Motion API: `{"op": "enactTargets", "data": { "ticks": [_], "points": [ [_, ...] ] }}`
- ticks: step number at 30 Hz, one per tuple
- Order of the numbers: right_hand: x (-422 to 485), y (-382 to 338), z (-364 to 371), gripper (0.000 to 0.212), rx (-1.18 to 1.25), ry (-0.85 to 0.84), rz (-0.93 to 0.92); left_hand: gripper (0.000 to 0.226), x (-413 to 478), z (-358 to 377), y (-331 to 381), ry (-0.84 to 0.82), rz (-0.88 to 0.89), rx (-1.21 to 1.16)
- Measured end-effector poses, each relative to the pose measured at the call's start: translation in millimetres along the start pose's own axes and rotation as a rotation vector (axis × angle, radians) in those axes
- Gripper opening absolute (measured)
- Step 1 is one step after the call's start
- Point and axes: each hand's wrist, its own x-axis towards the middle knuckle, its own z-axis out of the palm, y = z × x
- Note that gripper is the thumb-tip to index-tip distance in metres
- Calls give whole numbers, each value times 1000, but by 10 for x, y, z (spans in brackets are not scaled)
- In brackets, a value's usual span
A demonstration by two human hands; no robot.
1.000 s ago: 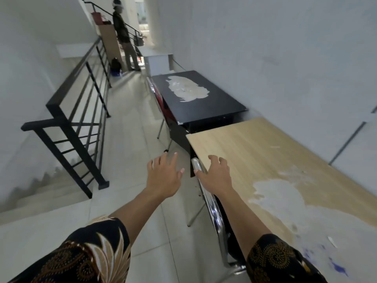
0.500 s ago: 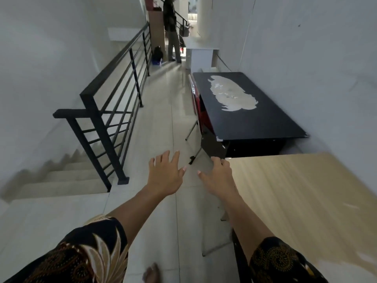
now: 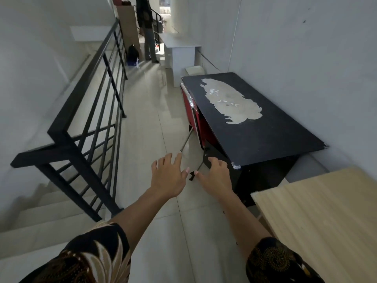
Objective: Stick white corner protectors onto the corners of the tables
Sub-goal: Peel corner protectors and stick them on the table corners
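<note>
Left grip (image 3: pixel 169 176) and right grip (image 3: pixel 216 177) are hovering spread, empty — best lining up square on the counter (image 3: pixel 265 144) corner.

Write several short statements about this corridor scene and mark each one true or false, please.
1. The left hand and the right hand hold nothing, fingers spread. True.
2. A red chair stands beside the black table. True.
3. The black table's top is unmarked. False: a large pale patch shows on it.
4. The stair railing runs along the person's right side. False: it is on the left, and the tables line the right wall.
5. The right hand rests on the wooden table. False: it hovers near the black table's near corner.
</note>
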Motion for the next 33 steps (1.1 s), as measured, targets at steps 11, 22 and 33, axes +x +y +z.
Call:
{"op": "enactTargets", "data": {
  "ticks": [11,22,33],
  "points": [
    [1565,-332,225,74,27,58,80,65,1641,23,-324,-25,80,5],
    [3519,-805,217,77,70,45,60,65,3580,-107,-400,-29,93,-35],
    [5003,-940,319,72,61,143,142,62,5403,-51,-632,-5,223,-34]
  ]
}}
